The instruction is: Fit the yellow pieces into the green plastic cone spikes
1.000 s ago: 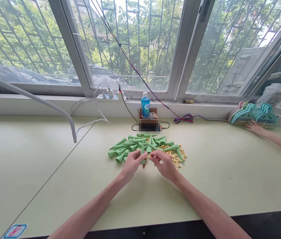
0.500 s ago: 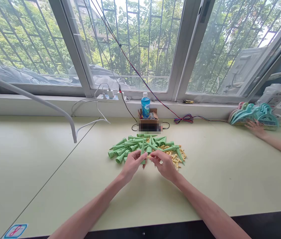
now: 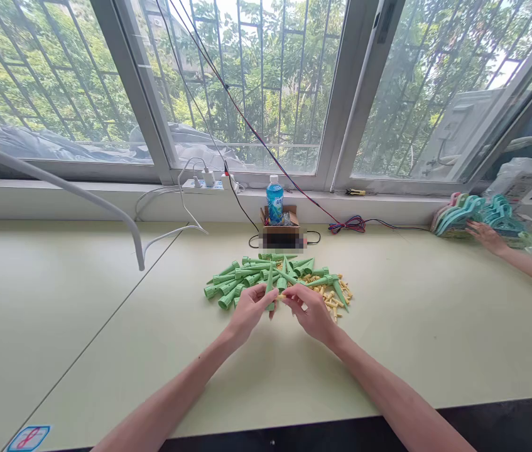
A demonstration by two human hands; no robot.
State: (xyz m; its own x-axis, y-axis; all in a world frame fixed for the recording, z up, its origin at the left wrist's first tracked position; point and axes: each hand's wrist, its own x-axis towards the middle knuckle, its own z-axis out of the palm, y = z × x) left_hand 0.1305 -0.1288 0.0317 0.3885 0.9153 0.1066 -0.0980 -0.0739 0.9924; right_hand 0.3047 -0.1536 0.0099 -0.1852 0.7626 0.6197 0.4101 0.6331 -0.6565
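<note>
My left hand (image 3: 250, 307) is closed around a green plastic spike (image 3: 270, 282), held with its pointed end up. In my right hand (image 3: 311, 307), thumb and fingers pinch a small yellow plastic piece (image 3: 281, 297) against the side of that spike. How far the piece sits in the spike is hidden by my fingers. Just beyond both hands lies a heap of green spikes (image 3: 228, 276) with ribbed, hollow caps. Many small yellow pieces (image 3: 336, 298) are scattered at the heap's right side, partly under the spikes.
A small cardboard box (image 3: 281, 229) with a blue bottle (image 3: 275, 201) stands behind the heap. Coiled cable (image 3: 348, 224) lies right of it, and a white tube (image 3: 124, 216) hangs at left. Another person's hand (image 3: 486, 237) touches stacked hangers (image 3: 458, 213) on the table (image 3: 411, 326).
My hands hold nearly the same position, with the spike and yellow piece still together. At far right, the other person's hand has shifted slightly by the hangers.
</note>
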